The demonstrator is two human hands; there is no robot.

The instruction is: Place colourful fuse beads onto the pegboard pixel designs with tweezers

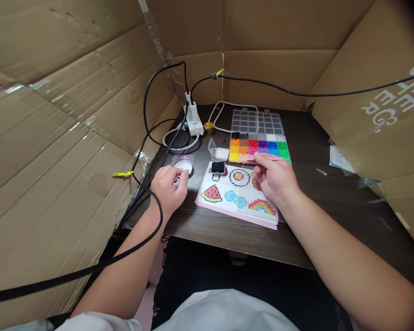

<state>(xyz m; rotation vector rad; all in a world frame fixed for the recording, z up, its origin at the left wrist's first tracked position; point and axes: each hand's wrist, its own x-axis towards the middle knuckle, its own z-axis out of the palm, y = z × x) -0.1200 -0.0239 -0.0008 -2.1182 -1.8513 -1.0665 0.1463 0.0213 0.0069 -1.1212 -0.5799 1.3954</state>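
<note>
My right hand [274, 177] is closed around pink tweezers [249, 157], whose tips point left along the front edge of the bead box [230, 154]. That box has compartments of coloured beads and a clear lid [257, 122] folded back. My left hand [169, 186] pinches the near rim of a small round white dish [185, 164] with some small pale bits in it. Behind the dish lies a small clear pegboard [178, 158] with a few pink beads. Between my hands is a pattern sheet [224, 209] with pixel pictures, and a small container of black beads [217, 168] stands on its upper left.
An opened small clear case [221, 154] stands behind the sheet. A white power strip [194, 119] and a gold-coloured round tin [209, 127] are further back. Black cables [152, 184] loop over the left side and above my left forearm. Cardboard walls [72, 92] enclose the table.
</note>
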